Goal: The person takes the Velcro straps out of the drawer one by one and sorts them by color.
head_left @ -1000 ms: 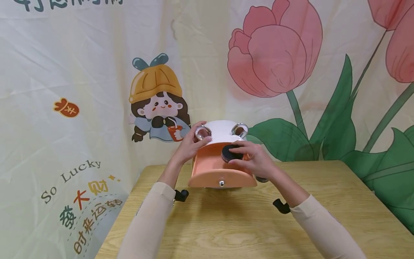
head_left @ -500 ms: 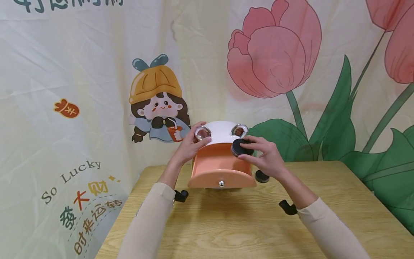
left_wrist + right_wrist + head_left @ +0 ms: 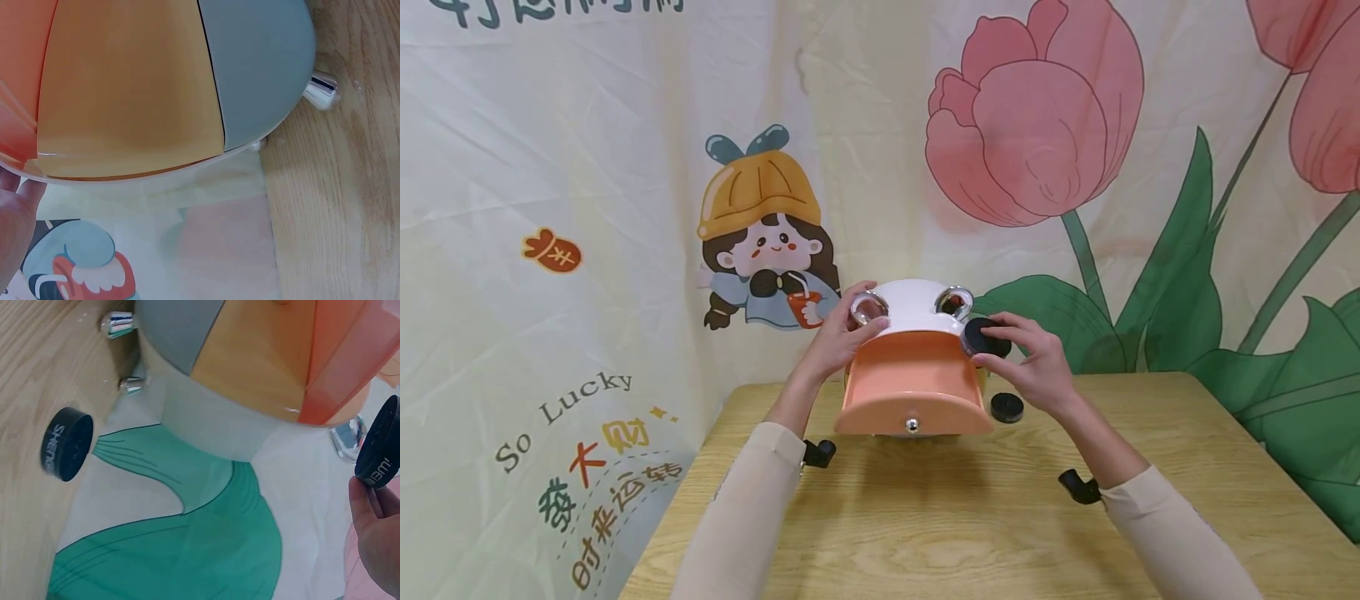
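A white rounded storage box (image 3: pixel 913 302) with two silver ring ears stands on the table, its top orange drawer (image 3: pixel 917 412) pulled out. The drawer's visible interior holds nothing. My left hand (image 3: pixel 838 337) grips the box's upper left edge, thumb in front and fingers behind beside the ear. With thumb and fingers, my right hand (image 3: pixel 1037 367) pinches a black round disc (image 3: pixel 981 337) in the air, just right of the drawer. White lettering runs along that disc's side (image 3: pixel 379 470). Lower drawer fronts, yellow (image 3: pixel 131 87) and grey-blue (image 3: pixel 259 69), show in the left wrist view.
Another black disc (image 3: pixel 1007 407) lies on the wooden table (image 3: pixel 925 533) right of the box. Black wrist camera mounts (image 3: pixel 1078 486) hang below both forearms. Close behind the box hangs a printed cloth (image 3: pixel 880 167).
My right hand has carried the black disc from above the drawer out to the right, beyond the box's side. The left hand keeps its place on the box.
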Motion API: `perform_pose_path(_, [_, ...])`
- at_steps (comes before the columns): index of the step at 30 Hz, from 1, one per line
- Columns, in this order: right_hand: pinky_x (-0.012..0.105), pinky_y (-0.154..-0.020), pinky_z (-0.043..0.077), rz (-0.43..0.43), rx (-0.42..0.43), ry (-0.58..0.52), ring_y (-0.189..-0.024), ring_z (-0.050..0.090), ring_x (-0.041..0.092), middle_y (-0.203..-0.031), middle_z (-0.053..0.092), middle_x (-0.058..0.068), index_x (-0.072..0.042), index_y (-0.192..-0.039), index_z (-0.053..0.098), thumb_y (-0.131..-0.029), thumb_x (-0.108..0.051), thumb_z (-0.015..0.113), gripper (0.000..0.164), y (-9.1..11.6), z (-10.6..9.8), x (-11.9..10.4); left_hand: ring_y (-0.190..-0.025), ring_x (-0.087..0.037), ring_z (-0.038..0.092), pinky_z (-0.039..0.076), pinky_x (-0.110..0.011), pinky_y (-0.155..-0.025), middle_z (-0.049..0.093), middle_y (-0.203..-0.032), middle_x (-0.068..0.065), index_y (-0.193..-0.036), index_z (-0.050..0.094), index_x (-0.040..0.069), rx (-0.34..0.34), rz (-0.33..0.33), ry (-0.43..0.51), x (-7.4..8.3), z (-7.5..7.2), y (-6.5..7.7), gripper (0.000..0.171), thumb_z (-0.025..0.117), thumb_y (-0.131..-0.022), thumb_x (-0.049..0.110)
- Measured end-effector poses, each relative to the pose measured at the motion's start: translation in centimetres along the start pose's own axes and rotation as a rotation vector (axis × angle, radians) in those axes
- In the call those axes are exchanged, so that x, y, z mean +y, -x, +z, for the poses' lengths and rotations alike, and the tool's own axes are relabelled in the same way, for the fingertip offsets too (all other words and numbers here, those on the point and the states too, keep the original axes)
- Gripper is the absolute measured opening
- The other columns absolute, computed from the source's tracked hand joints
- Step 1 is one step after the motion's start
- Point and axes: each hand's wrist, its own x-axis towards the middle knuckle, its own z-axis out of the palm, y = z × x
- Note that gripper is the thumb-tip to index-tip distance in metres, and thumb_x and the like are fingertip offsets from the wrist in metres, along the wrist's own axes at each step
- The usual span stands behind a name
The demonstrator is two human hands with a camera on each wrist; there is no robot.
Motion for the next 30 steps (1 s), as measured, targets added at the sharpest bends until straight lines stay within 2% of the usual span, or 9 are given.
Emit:
perform_pose_path(4, [0.055, -0.100, 0.052, 0.042, 0.027, 0.015, -0.132, 0.057, 0.039, -0.140, 0.064, 0.017, -0.005, -0.124, 0.076, -0.081, -0.013, 0.089, 0.045, 0.4, 0.0, 0.9, -0.091, -0.026, 0.056, 0.050, -0.027, -0.076, 0.062, -0.122, -0.012, -0.158, 0.038, 0.028, -0.005, -0.011, 0.014, -0.1, 0.0, 0.0, 0.069, 0.073, -0.099, 0.028])
perform_pose_path(7, [0.063, -0.103, 0.047, 0.075, 0.059, 0.023, -0.134, 0.054, 0.042, -0.144, 0.062, 0.020, -0.005, -0.130, 0.073, -0.081, -0.012, 0.089, 0.051, 0.8, -0.1, 1.5, -0.092, -0.026, 0.056, 0.049, -0.026, -0.076, 0.062, -0.124, -0.014, -0.160, 0.036, 0.025, -0.011, -0.019, 0.016, -0.1, 0.0, -0.1, 0.070, 0.072, -0.100, 0.025])
perform_pose_path(11, [0.061, -0.101, 0.043, 0.126, 0.063, 0.041, -0.132, 0.053, 0.041, -0.146, 0.060, 0.021, -0.006, -0.133, 0.071, -0.083, -0.014, 0.088, 0.053, 1.3, -0.3, 2.3, -0.088, -0.028, 0.053, 0.048, -0.026, -0.074, 0.061, -0.122, -0.016, -0.160, 0.036, 0.019, -0.019, -0.025, 0.027, 0.6, 0.0, 0.1, 0.069, 0.071, -0.100, 0.019])
perform_pose_path(17, [0.058, -0.097, 0.042, 0.203, -0.005, 0.099, -0.128, 0.052, 0.040, -0.144, 0.062, 0.019, -0.006, -0.131, 0.072, -0.085, -0.023, 0.088, 0.052, 1.9, -0.5, 3.4, -0.085, -0.027, 0.052, 0.046, -0.027, -0.071, 0.062, -0.118, -0.017, -0.158, 0.037, 0.013, -0.016, -0.010, 0.034, 2.2, 0.1, 0.8, 0.067, 0.070, -0.100, 0.015])
perform_pose_path(26, [0.068, -0.108, 0.039, 0.284, -0.170, 0.144, -0.138, 0.047, 0.045, -0.147, 0.058, 0.020, -0.007, -0.134, 0.070, -0.087, -0.030, 0.086, 0.054, 3.1, -0.3, 5.1, -0.086, -0.027, 0.053, 0.047, -0.026, -0.073, 0.062, -0.117, -0.016, -0.158, 0.037, 0.014, -0.018, -0.015, 0.046, 2.4, 0.0, 0.9, 0.067, 0.071, -0.100, 0.016])
perform_pose_path(30, [0.065, -0.104, 0.048, 0.315, -0.212, 0.172, -0.137, 0.050, 0.047, -0.147, 0.058, 0.022, -0.007, -0.133, 0.071, -0.088, -0.029, 0.085, 0.052, 3.5, -0.1, 5.5, -0.085, -0.026, 0.054, 0.047, -0.026, -0.073, 0.062, -0.118, -0.018, -0.158, 0.037, 0.013, -0.022, -0.004, 0.048, 2.4, 0.0, 0.8, 0.068, 0.071, -0.100, 0.015])
